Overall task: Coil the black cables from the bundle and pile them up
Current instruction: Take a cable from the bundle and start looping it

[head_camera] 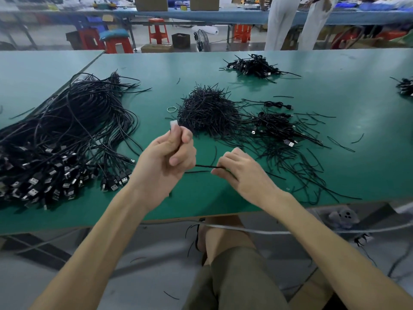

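A green table (pixel 156 204) stretches in front of me, seen from above my own forearms. On its far left lies the big loose bundle of black cables (pixel 67 135), long strands fanned out, with their silver-tipped plugs (pixel 33 181) crowded at the end nearest me.

Just right of the bundle, my left hand (pixel 169 157) is raised above the table. Its fingers are curled in, and thumb and forefinger pinch a small whitish piece (pixel 173 125) that pokes up past my fingertips; I cannot tell what it is. Beyond it, a thin pale ring (pixel 172 109) lies flat on the table, beside a dense heap of short black strands (pixel 207 110) at the table's middle.

My right hand (pixel 241 173) sits lower, near the table's front edge, palm down. Its fingertips pinch a thin black strand (pixel 206 166) that points toward my left hand.

Right of the heap, a few coiled cables (pixel 274 124) lie together among scattered strands. A farther pile of coiled cables (pixel 252 66) sits toward the back edge, and another dark pile (pixel 405 86) is cut off at the far right.
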